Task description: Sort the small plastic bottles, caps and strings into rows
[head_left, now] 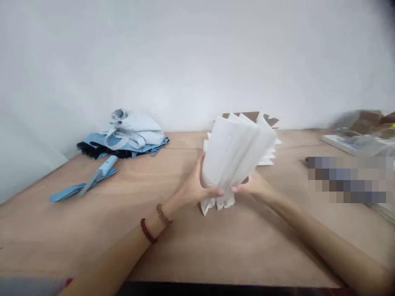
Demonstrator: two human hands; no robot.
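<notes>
In front of me, a thick bundle of white folded sheets or packets (230, 152) stands tilted between my hands, its upper ends fanned apart. My left hand (196, 184) is wrapped round its left side, thumb across the front. From the other side my right hand (251, 184) grips the lower right edge, thumb also on the front. The two thumbtips are a short way apart. Crumpled lower ends hang below the thumbs, close to the wooden table (173, 250). Behind the bundle, more white pieces (268, 158) lie stacked, partly hidden by it.
A pile of light blue cloth (135, 133) lies at the back left, with a blue strip and handle-like piece (101, 170) before it. Brown cardboard (248, 116) is behind the bundle. A white tray-like item (338, 144) and clear plastic (379, 144) are at right, near a blurred-out object (345, 179).
</notes>
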